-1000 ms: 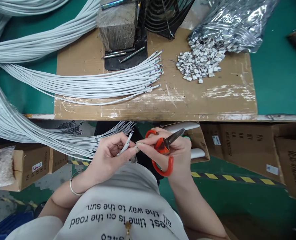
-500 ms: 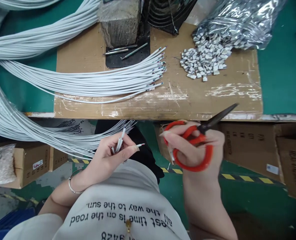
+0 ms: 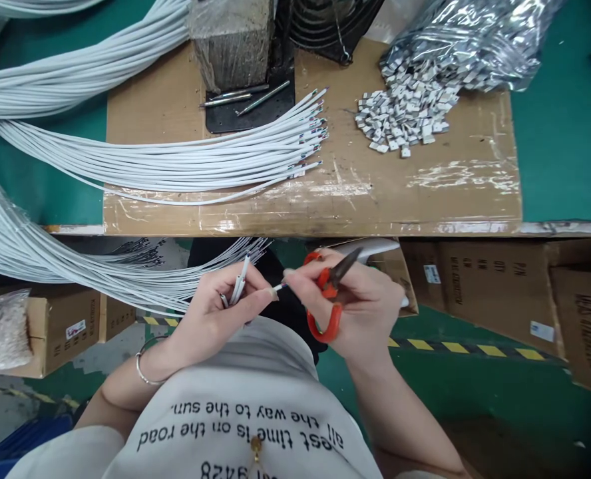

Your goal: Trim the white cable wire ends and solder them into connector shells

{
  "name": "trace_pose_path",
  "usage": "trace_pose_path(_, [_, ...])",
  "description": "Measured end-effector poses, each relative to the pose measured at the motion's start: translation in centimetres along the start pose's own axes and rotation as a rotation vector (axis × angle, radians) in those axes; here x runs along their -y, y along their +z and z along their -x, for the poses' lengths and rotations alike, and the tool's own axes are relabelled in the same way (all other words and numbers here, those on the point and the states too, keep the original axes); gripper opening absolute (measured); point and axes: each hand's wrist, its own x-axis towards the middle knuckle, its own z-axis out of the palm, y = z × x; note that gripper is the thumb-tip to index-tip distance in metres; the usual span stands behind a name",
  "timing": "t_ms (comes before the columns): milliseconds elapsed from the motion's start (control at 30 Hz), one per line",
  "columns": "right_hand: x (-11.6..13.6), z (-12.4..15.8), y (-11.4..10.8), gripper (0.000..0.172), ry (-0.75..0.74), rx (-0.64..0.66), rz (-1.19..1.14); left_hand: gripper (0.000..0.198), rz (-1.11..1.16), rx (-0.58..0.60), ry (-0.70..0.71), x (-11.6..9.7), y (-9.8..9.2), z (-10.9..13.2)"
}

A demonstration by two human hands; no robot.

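My left hand (image 3: 220,313) is closed around a few thin white cables (image 3: 238,286) below the table edge, and one cable end sticks out between its thumb and forefinger. My right hand (image 3: 363,303) grips red-handled scissors (image 3: 328,293) with dark blades pointing up and right. Its fingertips pinch the tip of the cable end held by the left hand. Both hands are close together over my lap.
A cardboard-covered table top (image 3: 425,193) holds a fan of white cables (image 3: 200,159), a heap of small white connectors (image 3: 400,116) spilling from a silvery bag (image 3: 470,40), and a block with metal tools (image 3: 235,46). More cable bundles (image 3: 50,253) hang at left. Cardboard boxes (image 3: 500,293) stand under the table.
My right hand swung out to the right with the scissors half a second ago, then came back left to the cable end. The left hand barely moved.
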Motion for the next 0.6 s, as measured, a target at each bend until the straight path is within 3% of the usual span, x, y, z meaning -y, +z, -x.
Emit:
trace_pose_path(67, [-0.1,0.0,0.0,0.018,0.044,-0.178,0.033,0.028,0.02,-0.034,-0.019,0.1,0.0,-0.1])
trace_pose_path(133, [-0.2,0.1,-0.3,0.018,0.081,-0.244,0.033,0.026,0.029,-0.057,-0.026,0.1,0.1,-0.2])
trace_pose_path(333, [-0.6,0.2,-1.8,0.031,0.073,0.207,0.072,0.024,0.018,-0.074,-0.002,0.0,0.1,-0.3])
trace_pose_path(600, [-0.5,1.3,-2.3,0.042,0.054,0.369,0.147,0.023,0.044,-0.085,0.024,0.2,0.2,-0.5])
